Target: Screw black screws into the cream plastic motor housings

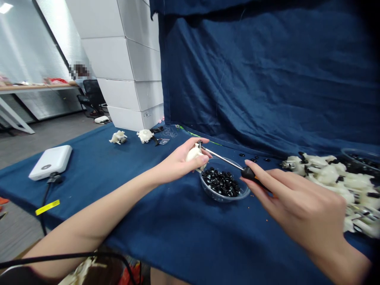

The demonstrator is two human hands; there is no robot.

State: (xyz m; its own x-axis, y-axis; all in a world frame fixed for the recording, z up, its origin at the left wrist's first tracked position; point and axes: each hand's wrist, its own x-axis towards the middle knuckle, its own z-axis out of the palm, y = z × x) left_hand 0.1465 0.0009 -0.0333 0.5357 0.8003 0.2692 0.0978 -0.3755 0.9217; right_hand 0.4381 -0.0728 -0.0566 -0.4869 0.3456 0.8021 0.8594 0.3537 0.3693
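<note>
Where the hands are held: over a clear plastic bowl (222, 194) on a desk (166, 225) covered in dark blue cloth; directions are clock-face, taken from the bowl, with 12 o'clock pointing away from the wearer.

Left grip (181, 162): closed firmly round a white plastic part (192, 154), at about 11 o'clock and just above the bowl's rim.

Right grip (297, 202): closed round the black handle of a screwdriver (251, 173), at about 3 o'clock, with the metal shaft angled across the bowl to the white plastic part.

Bowl contents: many small black pieces (221, 182) are heaped inside; a few loose ones (252, 156) are scattered on the cloth at 1 o'clock.

Progress: a large heap of white parts (332, 186), many carrying black pieces, is piled at 3 o'clock. Two more white parts (118, 137) are set apart at 10 o'clock. Which parts are finished cannot be told. A good quantity of black pieces is left in the bowl, and a second bowl (359, 158) holding black pieces is placed at 2 o'clock.

Surroundings: a white power bank (50, 162) is laid at 9 o'clock, a blue curtain (267, 79) is hung at 12 o'clock, and white boxes (127, 67) are stacked at 11 o'clock.
</note>
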